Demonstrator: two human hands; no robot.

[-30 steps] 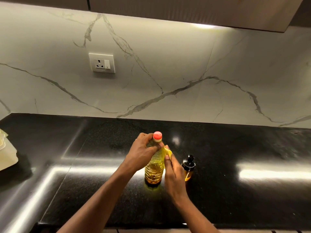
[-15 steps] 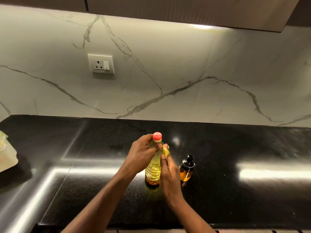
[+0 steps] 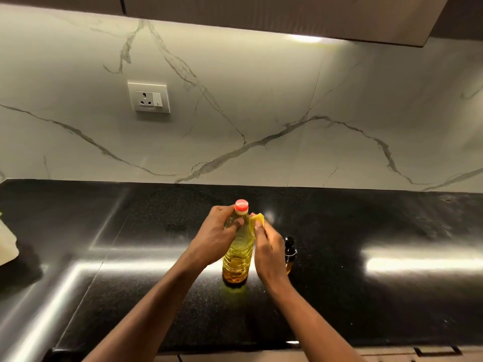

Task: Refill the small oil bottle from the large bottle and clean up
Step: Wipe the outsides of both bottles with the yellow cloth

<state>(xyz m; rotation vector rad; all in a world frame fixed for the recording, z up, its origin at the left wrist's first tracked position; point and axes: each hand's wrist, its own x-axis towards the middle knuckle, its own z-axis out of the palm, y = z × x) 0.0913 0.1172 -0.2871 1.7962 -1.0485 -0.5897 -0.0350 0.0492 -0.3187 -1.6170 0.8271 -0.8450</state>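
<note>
Two hands hold a large oil bottle upright on a dark bench, one pressing a yellow cloth to it.

The large bottle (image 3: 237,254), filled with golden oil and closed with a red cap (image 3: 241,205), stands near the middle of the black bench (image 3: 366,296). The left hand (image 3: 217,239) grips its shoulder just below the cap, fingers (image 3: 236,224) curled round the plastic. The right hand (image 3: 269,254) pinches a small yellow cloth (image 3: 257,219) against the bottle's right side, near the neck. Just beside that hand, partly hidden behind it, stands the small oil bottle (image 3: 290,250) with a black top. A wall socket (image 3: 149,96) sits on the marble wall (image 3: 287,100) behind.
</note>
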